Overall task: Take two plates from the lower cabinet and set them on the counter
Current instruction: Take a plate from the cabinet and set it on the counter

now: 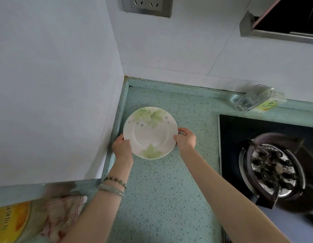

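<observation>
wall (55,85) hard left, stove (267,163) right

The green label (265,106) beside the stove is too blurred to read.

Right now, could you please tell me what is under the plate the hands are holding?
Speckled green counter shows all around the plate, which the left hand and right hand grip at opposite rims. Whether a second plate lies beneath it is hidden.

The plate (150,132) hides whether a second plate lies beneath it.
</observation>
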`<action>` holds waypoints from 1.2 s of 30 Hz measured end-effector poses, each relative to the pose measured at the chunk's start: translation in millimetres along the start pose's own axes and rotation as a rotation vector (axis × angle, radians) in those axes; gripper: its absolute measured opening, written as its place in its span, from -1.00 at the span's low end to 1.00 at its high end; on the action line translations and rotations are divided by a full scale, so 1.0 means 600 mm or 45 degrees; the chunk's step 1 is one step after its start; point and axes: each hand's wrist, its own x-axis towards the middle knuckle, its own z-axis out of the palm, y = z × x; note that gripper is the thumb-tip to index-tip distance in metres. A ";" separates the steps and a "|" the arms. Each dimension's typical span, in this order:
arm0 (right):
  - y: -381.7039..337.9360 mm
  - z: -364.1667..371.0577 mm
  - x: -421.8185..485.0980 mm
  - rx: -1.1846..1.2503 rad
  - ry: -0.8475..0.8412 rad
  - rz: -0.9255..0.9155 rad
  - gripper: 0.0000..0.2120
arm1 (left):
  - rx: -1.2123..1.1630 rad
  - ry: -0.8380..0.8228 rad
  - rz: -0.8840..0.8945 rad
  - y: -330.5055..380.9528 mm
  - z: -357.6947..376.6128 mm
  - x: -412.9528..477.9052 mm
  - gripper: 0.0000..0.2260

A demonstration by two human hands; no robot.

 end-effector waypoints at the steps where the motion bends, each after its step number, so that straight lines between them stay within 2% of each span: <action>1: 0.000 -0.002 -0.001 -0.003 0.003 -0.002 -0.66 | 0.002 -0.003 0.007 0.001 -0.001 -0.001 -0.62; 7: 0.010 -0.008 -0.013 -0.060 -0.017 -0.019 -0.65 | 0.003 -0.001 0.004 -0.002 -0.008 -0.009 -0.54; 14: 0.016 -0.005 -0.020 -0.077 -0.017 -0.032 -0.67 | 0.006 -0.045 0.037 -0.002 -0.014 -0.027 -0.70; 19: 0.017 0.000 -0.021 -0.100 -0.026 -0.064 -0.66 | 0.133 -0.101 0.058 0.004 -0.011 -0.039 -0.53; 25: 0.018 0.005 -0.021 -0.098 -0.032 -0.066 -0.65 | 0.195 -0.002 0.015 -0.004 -0.005 -0.059 -0.34; 33: 0.015 0.005 -0.026 -0.116 -0.066 -0.092 -0.65 | 0.133 -0.016 0.025 -0.019 -0.018 -0.067 -0.53; 36: 0.013 -0.001 -0.035 -0.152 -0.103 -0.129 -0.63 | 0.152 -0.046 0.050 -0.016 -0.021 -0.069 -0.53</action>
